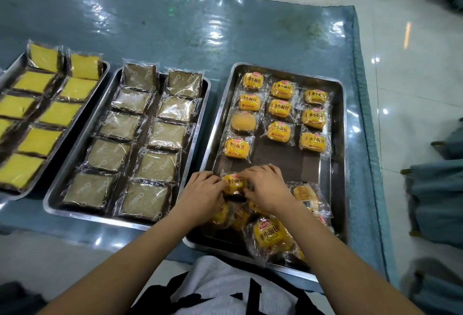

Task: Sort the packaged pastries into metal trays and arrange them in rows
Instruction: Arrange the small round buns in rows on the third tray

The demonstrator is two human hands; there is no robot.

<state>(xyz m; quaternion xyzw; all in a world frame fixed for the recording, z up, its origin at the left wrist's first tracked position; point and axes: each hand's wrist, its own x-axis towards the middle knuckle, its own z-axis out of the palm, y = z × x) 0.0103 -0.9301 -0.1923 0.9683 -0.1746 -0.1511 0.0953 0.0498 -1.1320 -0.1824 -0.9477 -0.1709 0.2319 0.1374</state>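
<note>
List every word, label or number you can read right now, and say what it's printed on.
"小面包": on the yellow bun wrappers in the right tray, including the bun held by left hand and right hand.
Red logo above it: too small.
Grey cake wrappers: looped white print, unreadable.
Barcode: blurred.

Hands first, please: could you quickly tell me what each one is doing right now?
Left hand: pinching the left side of a small bread packet.
Right hand: gripping the same packet's right side.
</note>
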